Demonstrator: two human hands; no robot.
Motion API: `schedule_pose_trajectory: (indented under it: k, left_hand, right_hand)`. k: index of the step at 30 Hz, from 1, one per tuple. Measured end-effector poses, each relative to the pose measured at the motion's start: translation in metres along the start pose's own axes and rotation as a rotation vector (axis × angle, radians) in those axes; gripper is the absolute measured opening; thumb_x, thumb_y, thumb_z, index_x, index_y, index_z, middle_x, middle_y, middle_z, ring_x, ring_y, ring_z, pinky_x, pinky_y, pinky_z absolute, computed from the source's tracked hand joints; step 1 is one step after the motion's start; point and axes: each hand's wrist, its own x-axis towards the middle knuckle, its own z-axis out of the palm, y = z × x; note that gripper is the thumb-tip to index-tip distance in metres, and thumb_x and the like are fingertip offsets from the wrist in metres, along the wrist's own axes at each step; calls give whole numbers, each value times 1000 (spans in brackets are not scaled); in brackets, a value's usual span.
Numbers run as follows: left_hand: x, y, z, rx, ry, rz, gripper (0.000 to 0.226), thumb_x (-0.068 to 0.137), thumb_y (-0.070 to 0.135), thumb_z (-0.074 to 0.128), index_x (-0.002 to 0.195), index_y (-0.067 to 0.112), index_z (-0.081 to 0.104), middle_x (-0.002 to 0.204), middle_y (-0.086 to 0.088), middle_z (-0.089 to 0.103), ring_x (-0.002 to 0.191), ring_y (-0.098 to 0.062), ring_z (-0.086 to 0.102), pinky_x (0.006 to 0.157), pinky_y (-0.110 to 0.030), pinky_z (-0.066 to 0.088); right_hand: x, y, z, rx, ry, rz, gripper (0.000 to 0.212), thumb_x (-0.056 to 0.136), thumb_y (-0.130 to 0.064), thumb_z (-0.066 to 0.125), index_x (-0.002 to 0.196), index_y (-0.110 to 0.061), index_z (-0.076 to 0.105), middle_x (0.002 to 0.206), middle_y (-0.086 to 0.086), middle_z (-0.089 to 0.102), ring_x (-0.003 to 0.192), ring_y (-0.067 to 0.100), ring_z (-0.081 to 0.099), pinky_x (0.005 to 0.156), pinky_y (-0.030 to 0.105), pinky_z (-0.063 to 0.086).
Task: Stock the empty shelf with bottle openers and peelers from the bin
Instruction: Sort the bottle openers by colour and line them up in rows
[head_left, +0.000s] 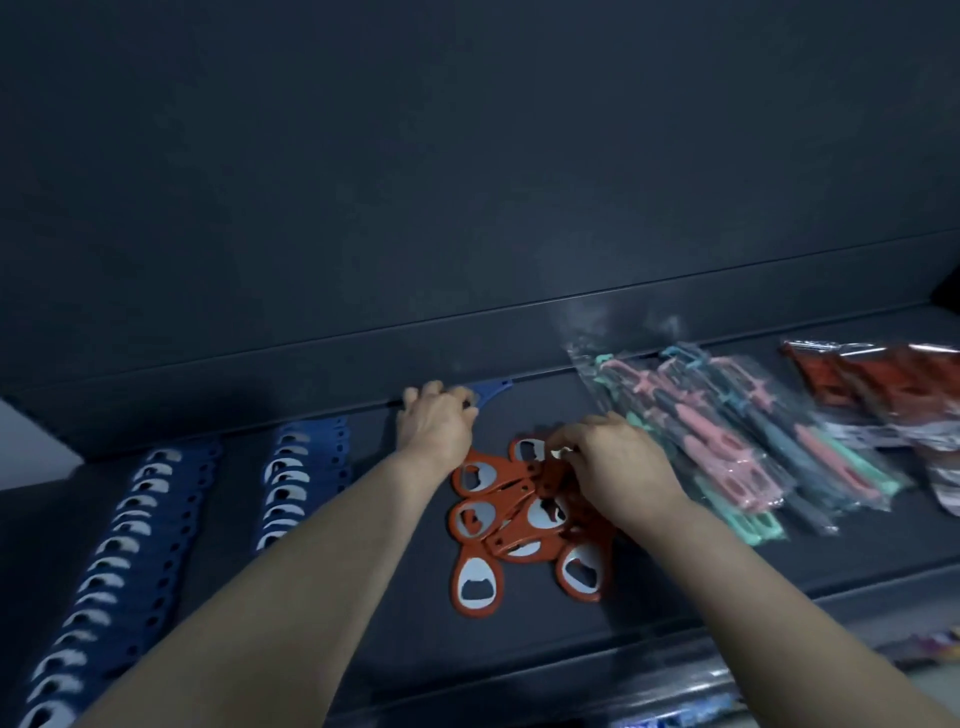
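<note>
Left hand (434, 428) at back of shelf (675, 587), fingers curled round blue opener (491, 391); right hand (613, 462) on orange pile (483, 519) mid-shelf, fingertips pinching orange opener (530, 449) at pile's far edge; blue rows (130, 545) lined up left; bagged peelers (727, 441) heaped right; red packs (893, 384) beyond.
</note>
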Motion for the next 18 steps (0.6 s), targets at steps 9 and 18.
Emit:
schedule_pose_trajectory:
  k: [9,18]
  left_hand:
    - [-2,21,-6,-336,-25,-223,57,73,22,83,121,10,53,115,-7,60,104,-25,59,88,-35,51]
    - [-30,34,-6,-434,150,-60,7,79,22,71,81,26,65,72,7,68,71,-14,64,56,-23,44]
  right_hand:
    - [11,7,1,55,-11,-114,31,89,-18,50,112,-34,65,110,-6,65,106,20,53,84,31,43]
    - [-18,29,-21,140,11,14,24,88,-19,55,103,-33,69,108,-4,67,103,21,60,80,34,51]
